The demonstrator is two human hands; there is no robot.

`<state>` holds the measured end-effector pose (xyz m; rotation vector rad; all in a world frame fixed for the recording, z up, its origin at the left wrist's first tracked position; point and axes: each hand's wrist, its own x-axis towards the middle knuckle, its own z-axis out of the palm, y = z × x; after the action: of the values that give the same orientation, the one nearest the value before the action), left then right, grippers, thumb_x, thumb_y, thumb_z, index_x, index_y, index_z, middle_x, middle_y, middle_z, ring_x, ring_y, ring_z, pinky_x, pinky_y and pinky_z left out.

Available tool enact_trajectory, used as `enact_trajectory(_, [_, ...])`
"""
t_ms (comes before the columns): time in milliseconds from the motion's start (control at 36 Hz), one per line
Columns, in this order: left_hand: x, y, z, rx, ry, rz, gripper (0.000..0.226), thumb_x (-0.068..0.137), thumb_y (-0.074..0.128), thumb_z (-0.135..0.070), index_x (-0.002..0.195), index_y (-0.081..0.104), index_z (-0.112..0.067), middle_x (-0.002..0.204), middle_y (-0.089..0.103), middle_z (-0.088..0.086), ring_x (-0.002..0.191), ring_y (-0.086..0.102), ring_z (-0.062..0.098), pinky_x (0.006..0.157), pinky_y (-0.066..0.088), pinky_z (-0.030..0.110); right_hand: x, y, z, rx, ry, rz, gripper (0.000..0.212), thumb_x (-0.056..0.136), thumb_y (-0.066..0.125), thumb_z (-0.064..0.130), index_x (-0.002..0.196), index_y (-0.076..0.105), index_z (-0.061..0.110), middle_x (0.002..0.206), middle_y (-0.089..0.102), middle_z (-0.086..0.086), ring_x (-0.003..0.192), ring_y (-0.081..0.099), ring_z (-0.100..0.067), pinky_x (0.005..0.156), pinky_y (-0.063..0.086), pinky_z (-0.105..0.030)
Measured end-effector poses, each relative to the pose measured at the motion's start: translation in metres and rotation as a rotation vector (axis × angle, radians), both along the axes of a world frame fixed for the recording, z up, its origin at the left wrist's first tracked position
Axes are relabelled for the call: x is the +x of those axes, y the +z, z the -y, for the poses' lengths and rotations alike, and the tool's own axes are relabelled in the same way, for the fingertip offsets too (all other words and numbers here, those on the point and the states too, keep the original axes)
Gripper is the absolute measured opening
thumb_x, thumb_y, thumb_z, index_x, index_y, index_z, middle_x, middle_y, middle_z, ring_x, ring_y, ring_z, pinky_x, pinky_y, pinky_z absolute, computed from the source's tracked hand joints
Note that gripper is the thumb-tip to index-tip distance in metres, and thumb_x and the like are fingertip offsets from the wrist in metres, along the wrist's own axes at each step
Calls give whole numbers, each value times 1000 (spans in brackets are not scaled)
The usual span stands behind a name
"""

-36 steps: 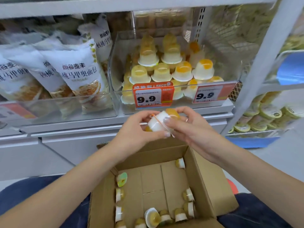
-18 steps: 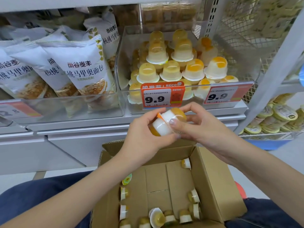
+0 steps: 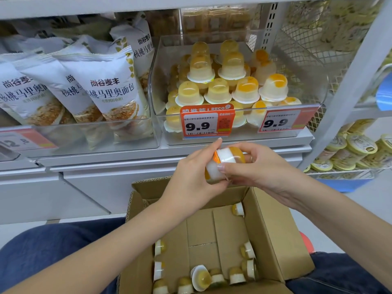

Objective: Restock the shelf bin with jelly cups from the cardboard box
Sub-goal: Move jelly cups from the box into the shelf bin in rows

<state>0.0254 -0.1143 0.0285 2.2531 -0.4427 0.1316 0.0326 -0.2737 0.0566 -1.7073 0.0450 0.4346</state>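
Nearest the camera, the cardboard box (image 3: pixel 273 236) sits open on the person's lap, between denim-clad knees (image 3: pixel 53 249). About a dozen loose jelly cups (image 3: pixel 236 275) lie along its left, near and right walls, most tipped on their sides, each a white base under a clear yellow dome; one shows its round lid toward the camera.

Above the box's far flap, both hands meet on held jelly cups (image 3: pixel 224 163). The left hand (image 3: pixel 191 177) wraps them from the left and below, thumb raised. The right hand (image 3: pixel 263 168) pinches them from the right, thumb pressed on the white part. The cups lie on their sides, long axis running left to right, the upper one's amber dome pointing right toward the right palm, an orange lid edge facing left. How many cups are stacked there I cannot tell for sure.

Beyond them, on the shelf, the clear shelf bin (image 3: pixel 305 122) holds many cups standing dome-up, piled in tiers behind two 9.9 price tags (image 3: pixel 206 122). Just left of it, white bread bags (image 3: pixel 110 94) lean in another clear bin.
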Motion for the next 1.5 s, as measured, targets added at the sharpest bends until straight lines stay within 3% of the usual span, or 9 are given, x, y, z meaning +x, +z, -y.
enact_trajectory(250, [5, -1, 1, 26, -26, 30, 81, 75, 77, -24, 144, 35, -25, 135, 51, -6, 124, 46, 8, 103, 38, 21, 4, -4, -3, 31, -79, 35, 30, 71, 79, 16, 98, 70, 9, 94, 68, -24, 79, 61, -27, 88, 52, -50])
enact_trajectory(389, [24, 6, -6, 87, -22, 9, 92, 72, 80, -33, 148, 28, -23, 143, 41, -9, 130, 37, 5, 107, 35, 22, 15, 8, 5, 18, -179, 150, 32, 74, 79, 17, 104, 70, 17, 95, 73, -10, 90, 68, -24, 83, 56, -38])
enact_trajectory(639, [55, 19, -25, 45, 160, 75, 38, 76, 76, -20, 104, 52, -26, 102, 59, -14, 96, 56, 5, 87, 49, 29, 68, 60, 50, -105, -507, 569, 48, 70, 83, 28, 109, 55, 29, 103, 68, -4, 86, 67, -15, 71, 54, -27])
enact_trajectory(806, [51, 23, -23, 243, 124, 105, 42, 83, 68, -28, 121, 49, -26, 117, 51, -14, 112, 48, 9, 93, 44, 28, 132, 79, 69, -303, -581, 629, 58, 71, 83, 31, 117, 50, 17, 107, 62, -1, 87, 60, -8, 76, 52, -23])
enact_trajectory(917, [54, 22, -25, 274, 102, 86, 45, 84, 67, -28, 123, 46, -31, 121, 47, -19, 116, 43, 5, 93, 40, 24, 172, 93, 70, -371, -507, 606, 32, 72, 82, 19, 91, 57, 19, 87, 60, 8, 74, 58, 4, 70, 46, -15])
enact_trajectory(1028, [53, 19, -26, 326, 45, 97, 53, 82, 69, -27, 127, 42, -30, 126, 39, -19, 120, 32, 3, 95, 36, 20, 211, 94, 70, -464, -365, 575, 55, 65, 85, 23, 114, 59, 16, 113, 63, 2, 103, 59, -12, 97, 50, -33])
enact_trajectory(1167, [54, 17, -27, 318, 25, 103, 54, 84, 67, -30, 130, 39, -32, 128, 35, -20, 122, 29, 3, 97, 34, 18, 240, 95, 76, -781, -146, 563, 72, 65, 84, 32, 129, 53, 21, 122, 57, 4, 111, 54, -15, 89, 42, -25])
enact_trajectory(1306, [54, 15, -28, 340, 11, 119, 57, 84, 66, -31, 132, 37, -32, 128, 34, -19, 121, 29, 3, 98, 34, 19, 243, 92, 77, -889, -15, 578, 60, 61, 84, 33, 111, 52, 39, 122, 58, 3, 107, 57, -20, 94, 48, -35])
enact_trajectory(1500, [53, 14, -26, 354, 10, 130, 58, 84, 65, -33, 133, 34, -33, 128, 29, -19, 121, 27, 4, 99, 32, 17, 246, 83, 76, -893, 33, 554, 67, 67, 83, 27, 126, 51, 33, 129, 55, 2, 111, 56, -21, 95, 48, -38])
